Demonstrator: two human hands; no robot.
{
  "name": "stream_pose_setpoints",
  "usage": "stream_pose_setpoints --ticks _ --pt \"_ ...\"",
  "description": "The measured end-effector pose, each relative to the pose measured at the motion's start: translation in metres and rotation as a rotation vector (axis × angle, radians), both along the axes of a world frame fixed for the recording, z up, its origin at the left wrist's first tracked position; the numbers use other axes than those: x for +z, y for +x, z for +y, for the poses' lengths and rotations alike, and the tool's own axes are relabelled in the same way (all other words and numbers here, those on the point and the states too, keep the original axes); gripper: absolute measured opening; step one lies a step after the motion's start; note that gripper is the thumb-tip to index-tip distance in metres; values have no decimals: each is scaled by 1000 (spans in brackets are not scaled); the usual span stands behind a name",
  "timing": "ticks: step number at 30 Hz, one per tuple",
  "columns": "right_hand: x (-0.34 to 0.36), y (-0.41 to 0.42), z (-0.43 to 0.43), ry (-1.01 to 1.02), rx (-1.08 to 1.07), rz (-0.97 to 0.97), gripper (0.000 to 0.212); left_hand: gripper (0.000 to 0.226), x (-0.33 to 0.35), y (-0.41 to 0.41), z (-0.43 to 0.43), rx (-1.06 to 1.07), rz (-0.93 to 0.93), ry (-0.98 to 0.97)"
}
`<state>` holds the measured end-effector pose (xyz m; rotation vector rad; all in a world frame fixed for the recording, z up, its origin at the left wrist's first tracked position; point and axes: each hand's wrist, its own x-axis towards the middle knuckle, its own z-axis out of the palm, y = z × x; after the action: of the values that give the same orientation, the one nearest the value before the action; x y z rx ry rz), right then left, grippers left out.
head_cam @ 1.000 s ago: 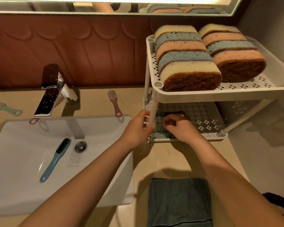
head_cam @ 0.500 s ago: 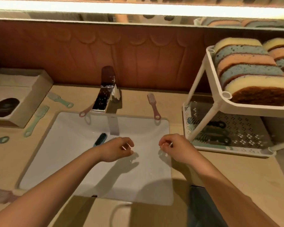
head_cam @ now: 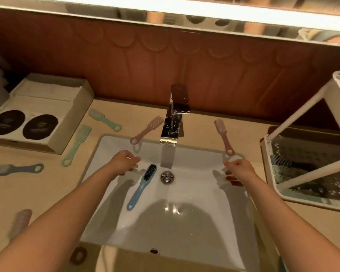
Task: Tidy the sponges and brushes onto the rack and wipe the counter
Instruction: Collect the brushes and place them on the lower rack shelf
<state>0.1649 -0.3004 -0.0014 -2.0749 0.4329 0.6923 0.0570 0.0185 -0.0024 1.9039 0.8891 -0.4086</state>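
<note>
My left hand (head_cam: 124, 160) hovers over the white sink (head_cam: 194, 222), fingers loosely curled, holding nothing, just left of a blue brush (head_cam: 142, 185) lying in the basin. My right hand (head_cam: 238, 169) hangs over the sink's right side, empty, just below the handle end of a pink brush (head_cam: 223, 135) on the counter. Another pink brush (head_cam: 147, 129) lies left of the tap. Two green brushes (head_cam: 104, 119) (head_cam: 77, 145), a blue-grey brush (head_cam: 16, 169) and a pink one (head_cam: 20, 222) lie on the counter at left. The white rack (head_cam: 302, 173) stands at right, dark brushes on its lower shelf.
A chrome tap (head_cam: 173, 122) rises behind the basin. An open cardboard box (head_cam: 37, 112) with two dark ovals sits at the back left. A brown wall panel runs behind the counter, with a mirror above it. A small dark ring (head_cam: 80, 255) lies near the front edge.
Both hands left the rack's lower shelf and moved left over the sink, then spread apart. The view swung left, so the rack's sponges have slid out of sight.
</note>
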Motion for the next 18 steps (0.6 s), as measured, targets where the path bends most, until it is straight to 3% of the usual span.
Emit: stream_pose_setpoints --ticks 4,9,18 --pt "-11 4 11 -12 -120 10 40 57 -10 16 19 164 -22 -56" --pt "-13 17 21 16 -266 10 47 18 -12 37 26 315 -97 -337" --pt "-16 19 33 147 -476 -2 28 18 -15 39 33 429 -158 -492"
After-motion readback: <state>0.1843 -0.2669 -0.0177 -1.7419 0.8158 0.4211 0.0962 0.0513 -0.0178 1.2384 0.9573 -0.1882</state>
